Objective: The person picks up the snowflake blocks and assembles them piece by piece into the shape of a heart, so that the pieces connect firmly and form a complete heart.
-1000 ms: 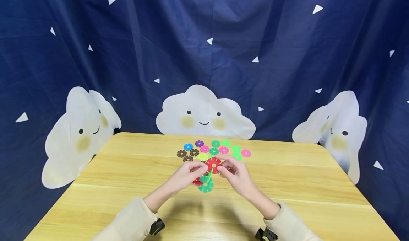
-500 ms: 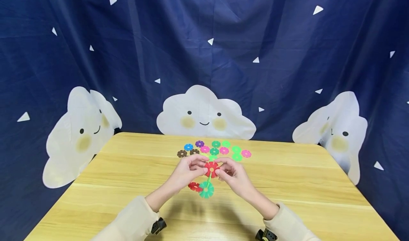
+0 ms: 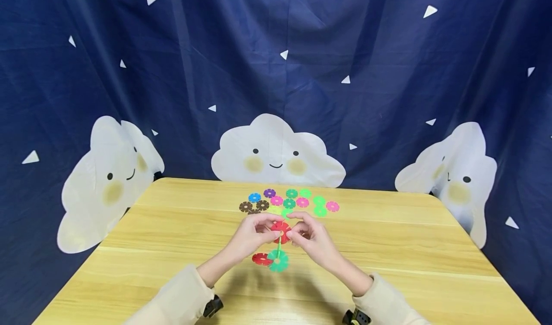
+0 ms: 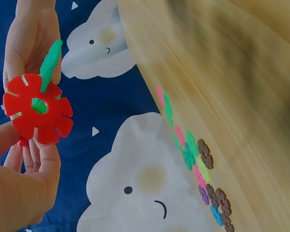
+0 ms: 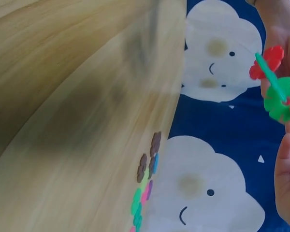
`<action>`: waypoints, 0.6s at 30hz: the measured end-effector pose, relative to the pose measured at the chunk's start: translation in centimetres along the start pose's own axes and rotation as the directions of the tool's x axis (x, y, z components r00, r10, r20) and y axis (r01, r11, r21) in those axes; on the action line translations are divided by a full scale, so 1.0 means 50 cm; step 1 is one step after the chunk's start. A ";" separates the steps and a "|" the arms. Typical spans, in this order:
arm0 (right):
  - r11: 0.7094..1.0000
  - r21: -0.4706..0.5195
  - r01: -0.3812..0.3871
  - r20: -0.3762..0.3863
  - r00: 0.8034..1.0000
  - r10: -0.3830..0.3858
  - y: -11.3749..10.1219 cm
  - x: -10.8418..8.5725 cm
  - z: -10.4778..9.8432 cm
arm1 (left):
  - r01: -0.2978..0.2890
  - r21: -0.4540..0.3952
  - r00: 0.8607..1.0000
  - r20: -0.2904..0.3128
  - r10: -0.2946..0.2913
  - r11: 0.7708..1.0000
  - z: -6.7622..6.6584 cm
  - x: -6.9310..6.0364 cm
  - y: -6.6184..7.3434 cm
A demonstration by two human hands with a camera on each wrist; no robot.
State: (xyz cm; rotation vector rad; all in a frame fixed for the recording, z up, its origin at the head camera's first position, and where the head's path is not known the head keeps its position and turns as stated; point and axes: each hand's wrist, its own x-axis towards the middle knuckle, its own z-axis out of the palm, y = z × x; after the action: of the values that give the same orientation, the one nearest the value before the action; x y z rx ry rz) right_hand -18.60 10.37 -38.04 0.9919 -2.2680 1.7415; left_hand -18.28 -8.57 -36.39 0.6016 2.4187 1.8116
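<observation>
Both hands hold a small chain of slotted plastic discs above the table. In the head view, my left hand (image 3: 252, 234) pinches the upper red disc (image 3: 283, 226) by its left side. My right hand (image 3: 314, 239) holds the same disc's right edge between thumb and fingers. Below it, a light green disc (image 3: 279, 249) stands edge-on and joins a teal disc (image 3: 281, 267); a second red disc (image 3: 260, 259) sticks out to the left. The left wrist view gives the upper red disc (image 4: 58, 111) face-on. In the right wrist view, a green disc (image 5: 276, 110) faces the camera.
Loose discs lie toward the table's far edge, among them blue (image 3: 254, 198), purple (image 3: 269, 193), brown (image 3: 262, 205), pink (image 3: 332, 206) and green ones. The wooden table (image 3: 388, 248) is backed by a dark blue curtain (image 3: 366, 37) with cloud prints.
The joined discs have come lower and slightly left, toward me. The lower red disc now shows more fully at the left. My left fingers have shifted along the upper red disc.
</observation>
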 end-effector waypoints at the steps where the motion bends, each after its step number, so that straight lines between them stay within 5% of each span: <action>1: 1.000 0.007 -0.013 0.016 1.000 0.013 0.003 0.001 -0.001 | 0.003 -0.006 1.000 0.001 -0.003 1.000 -0.003 -0.001 -0.001; 12: 0.982 0.029 -0.189 0.156 0.971 0.182 0.082 0.011 -0.044 | 0.037 0.001 0.999 -0.036 -0.037 0.999 -0.035 -0.013 -0.012; 18: 0.952 -0.100 -0.290 0.242 0.921 0.306 0.119 0.016 -0.056 | 0.067 -0.009 0.996 -0.052 -0.067 0.998 -0.032 -0.009 -0.007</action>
State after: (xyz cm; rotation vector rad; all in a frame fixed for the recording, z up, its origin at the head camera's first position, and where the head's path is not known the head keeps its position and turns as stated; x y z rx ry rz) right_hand -23.33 13.29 -41.63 0.9476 -2.7462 1.7204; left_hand -18.41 -10.26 -36.28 0.4728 2.4325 1.8311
